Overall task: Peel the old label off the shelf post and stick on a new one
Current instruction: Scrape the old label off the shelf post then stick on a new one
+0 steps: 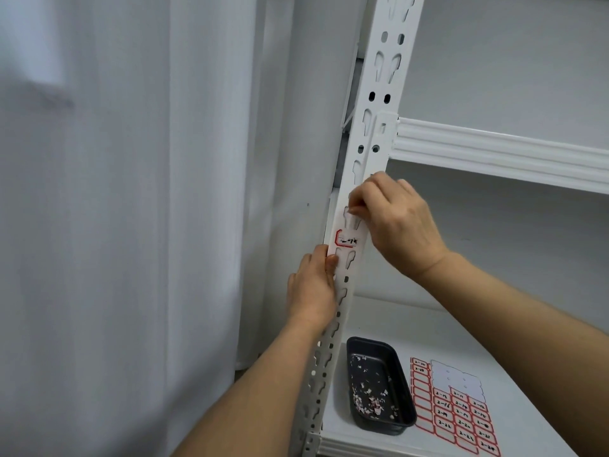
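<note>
Head view: looking down along a white perforated metal shelf post [354,206] that is rising from lower centre to the top of frame.
Label: a small white label with a red border and dark handwriting [346,239] is sitting on the front face of the post, about mid-height, between two pairs of keyhole slots; its right part is lying partly under the right hand.
Left hand [313,288]: gripping the post's left edge just below the label, thumb [331,260] pressing on the front face, fingers wrapping behind the post and out of sight.
Right hand [400,222]: hovering over the post just above and right of the label, fingertips [357,211] bunching together at the keyhole slots; grip is clenching in a pinch, but what it is pinching, if anything, is too small to tell.
Tray: a dark rectangular metal tray [379,385] is resting on the lower white shelf board [412,324], right of the post, holding a scatter of small white and reddish paper scraps [370,397].
Sticker sheet: a sheet of red-bordered white labels [459,413] is lying flat on the same shelf, just right of the tray; several bear handwriting, and a patch near its top is bare backing.
Upper shelf: a white ribbed beam [494,150] is hooking into the post above the hands.
Backdrop: a pale grey curtain [131,209] is hanging left of the post.
</note>
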